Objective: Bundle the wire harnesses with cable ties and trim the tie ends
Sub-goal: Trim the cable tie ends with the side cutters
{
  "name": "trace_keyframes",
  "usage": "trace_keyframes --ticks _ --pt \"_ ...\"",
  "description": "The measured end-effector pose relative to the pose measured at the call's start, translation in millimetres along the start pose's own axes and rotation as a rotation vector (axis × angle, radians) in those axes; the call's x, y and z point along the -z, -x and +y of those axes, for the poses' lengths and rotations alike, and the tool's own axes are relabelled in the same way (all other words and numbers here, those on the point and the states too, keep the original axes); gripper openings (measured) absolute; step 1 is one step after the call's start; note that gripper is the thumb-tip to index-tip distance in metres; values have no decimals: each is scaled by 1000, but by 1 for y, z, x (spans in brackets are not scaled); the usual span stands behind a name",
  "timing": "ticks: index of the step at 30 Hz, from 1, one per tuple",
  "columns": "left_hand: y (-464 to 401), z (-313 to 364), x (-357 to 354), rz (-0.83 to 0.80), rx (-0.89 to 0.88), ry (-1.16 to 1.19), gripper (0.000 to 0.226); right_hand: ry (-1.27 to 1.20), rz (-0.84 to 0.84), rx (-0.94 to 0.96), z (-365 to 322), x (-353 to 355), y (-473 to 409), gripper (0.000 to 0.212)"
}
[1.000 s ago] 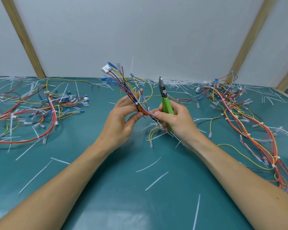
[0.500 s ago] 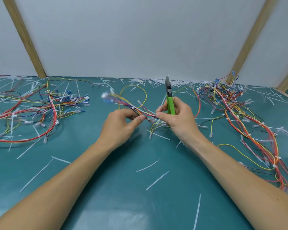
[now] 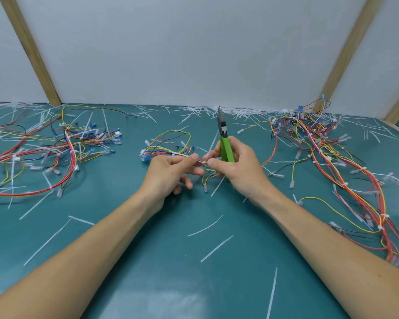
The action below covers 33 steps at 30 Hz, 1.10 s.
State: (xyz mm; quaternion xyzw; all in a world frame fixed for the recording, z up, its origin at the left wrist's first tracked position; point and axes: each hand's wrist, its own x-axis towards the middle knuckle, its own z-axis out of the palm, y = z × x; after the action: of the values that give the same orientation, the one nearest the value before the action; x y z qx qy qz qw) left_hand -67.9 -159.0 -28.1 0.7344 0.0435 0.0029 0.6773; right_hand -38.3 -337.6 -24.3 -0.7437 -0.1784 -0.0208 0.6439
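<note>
Both hands meet over mid desk [image 3: 194, 261]. Left hand [image 3: 171, 172] and right hand [image 3: 237, 168] touch at a wire harness [image 3: 168, 146], which trails away to the left behind the left hand. Cutters [image 3: 224, 139] upright in right hand, tip toward the wall [image 3: 194, 49]. One harness pile [image 3: 51, 153] far left, another harness heap [image 3: 332, 162] far right. Tie offcuts [image 3: 217, 248] lie before the hands and along the wall's foot.
</note>
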Motion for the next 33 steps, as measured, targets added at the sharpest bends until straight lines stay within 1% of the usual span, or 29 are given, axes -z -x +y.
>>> trace_keyframes --ticks 5,7,9,11,13,15,18,21,26,33 --pt "-2 1 1 88 18 74 20 -16 -96 11 -3 0 3 28" --pt "-2 2 2 103 19 94 17 44 -75 58 -3 0 5 21" --pt "-2 4 4 113 14 117 15 222 32 120 -2 2 5 16" --pt "-2 5 7 127 10 141 14 486 154 179 1 7 5 26" --pt "-2 5 8 148 -6 157 14 700 204 235 3 16 2 34" --pt "-2 6 9 176 -32 174 14 791 203 249 4 23 0 40" --pt "-3 6 10 211 -77 184 16 825 169 249 6 28 -2 45" --pt "-4 6 12 236 -130 156 18 841 141 252 6 28 0 45" --pt "-5 5 11 227 -200 120 17 864 121 278 5 25 -1 42" --pt "-5 4 9 218 -231 98 17 845 116 260 6 26 -2 41"
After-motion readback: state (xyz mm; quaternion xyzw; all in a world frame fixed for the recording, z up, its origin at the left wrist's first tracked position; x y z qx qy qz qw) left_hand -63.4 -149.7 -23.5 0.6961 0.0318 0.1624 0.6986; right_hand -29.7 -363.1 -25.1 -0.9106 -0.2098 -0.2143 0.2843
